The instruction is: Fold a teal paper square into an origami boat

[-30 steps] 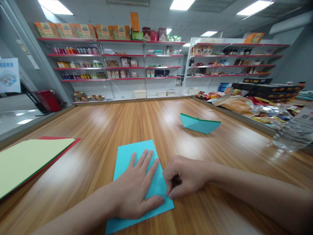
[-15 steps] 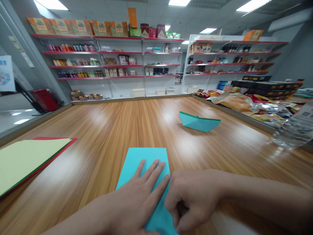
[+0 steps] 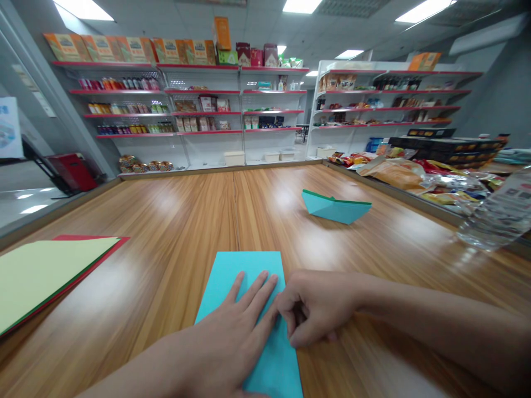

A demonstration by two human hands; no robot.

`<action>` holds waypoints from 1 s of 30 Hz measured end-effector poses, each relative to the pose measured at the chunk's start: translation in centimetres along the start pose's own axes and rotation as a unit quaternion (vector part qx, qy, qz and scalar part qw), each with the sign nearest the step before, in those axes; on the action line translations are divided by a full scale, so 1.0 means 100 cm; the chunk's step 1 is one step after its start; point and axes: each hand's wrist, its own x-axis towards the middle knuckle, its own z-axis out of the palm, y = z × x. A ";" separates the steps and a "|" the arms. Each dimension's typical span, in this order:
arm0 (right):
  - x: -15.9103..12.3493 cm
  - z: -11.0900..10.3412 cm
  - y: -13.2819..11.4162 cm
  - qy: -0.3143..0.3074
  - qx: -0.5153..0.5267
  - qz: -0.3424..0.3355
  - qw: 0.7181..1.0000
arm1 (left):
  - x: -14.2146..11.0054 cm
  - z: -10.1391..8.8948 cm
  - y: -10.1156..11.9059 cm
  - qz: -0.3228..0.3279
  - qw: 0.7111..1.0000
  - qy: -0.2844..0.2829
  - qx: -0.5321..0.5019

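Note:
A folded sheet of turquoise paper (image 3: 249, 268) lies on the wooden table (image 3: 178, 221) right in front of me. My left hand (image 3: 232, 331) rests flat on it, fingers stretched out and a little spread, pressing it down. My right hand (image 3: 313, 309) is curled into a loose fist at the sheet's right edge, fingertips bent against the paper's fold beside my left fingers. Nothing shows inside the right hand. Farther off, a folded turquoise paper boat (image 3: 336, 207) sits on the table, away from both hands.
A stack of coloured sheets (image 3: 45, 273), pale yellow on top with green and red under it, lies at the left. A clear plastic bottle (image 3: 495, 218) lies at the right edge, snack bags (image 3: 398, 171) behind it. Shop shelves (image 3: 199, 110) line the back wall.
The view has shifted, so the sheet now appears nearer and more upright. My right hand has slid up the sheet's right edge towards its far end. My left hand stays flat on the paper.

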 end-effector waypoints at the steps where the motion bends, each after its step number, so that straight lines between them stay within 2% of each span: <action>1: 0.000 -0.002 0.000 0.002 0.005 0.001 1.000 | 0.001 -0.001 0.000 -0.004 1.000 -0.007 0.004; 4: 0.001 -0.007 0.003 0.009 0.018 0.002 1.000 | 0.002 -0.003 0.001 -0.010 1.000 -0.016 0.009; 9: 0.003 -0.020 0.015 0.067 0.007 0.002 0.998 | 0.001 -0.003 0.002 -0.007 1.000 -0.009 -0.006; 15: 0.006 -0.035 0.025 0.187 -0.004 0.003 0.982 | -0.001 0.001 -0.001 0.003 1.000 0.007 -0.008; 18: 0.008 -0.036 0.026 0.224 -0.010 0.000 0.975 | -0.001 0.004 -0.002 0.003 1.000 0.011 -0.007; 22: 0.009 -0.035 0.027 0.234 -0.022 -0.017 0.972 | -0.002 0.005 -0.001 0.003 1.000 0.020 -0.010; 25: 0.008 -0.036 0.028 0.235 -0.017 -0.006 0.972 | -0.003 0.002 -0.001 0.003 1.000 0.023 -0.007; 28: 0.007 -0.035 0.029 0.217 -0.011 -0.005 0.976 | -0.004 -0.004 -0.001 0.012 1.000 0.017 0.003; 30: 0.007 -0.032 0.029 0.202 -0.017 -0.016 0.979 | -0.004 -0.006 -0.001 0.013 0.999 0.034 0.005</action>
